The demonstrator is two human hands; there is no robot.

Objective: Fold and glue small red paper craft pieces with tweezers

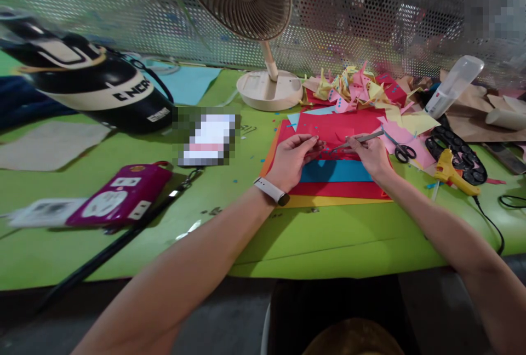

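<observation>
My left hand (pixel 290 160), with a watch on its wrist, is closed in a pinch over the stacked paper; what lies between its fingertips is too small to make out. Facing it, my right hand (pixel 373 156) grips a pair of grey tweezers (pixel 371 137), whose tips point left toward the left fingertips. Beneath both hands lie a red sheet (pixel 314 124) and a blue sheet (pixel 337 172), with tiny blue paper bits scattered on the red. Black-handled scissors (pixel 405 153) rest just right of my right hand on pink paper (pixel 396 135).
Behind the sheets is a pile of folded paper pieces (pixel 357 86) beside a fan (pixel 269 92). A yellow glue gun (pixel 456 173), black tray (pixel 464 152) and clear bottle (pixel 458 84) stand right. Left are a phone (pixel 209 138), purple power bank (pixel 123 193) and large bottle (pixel 102 89).
</observation>
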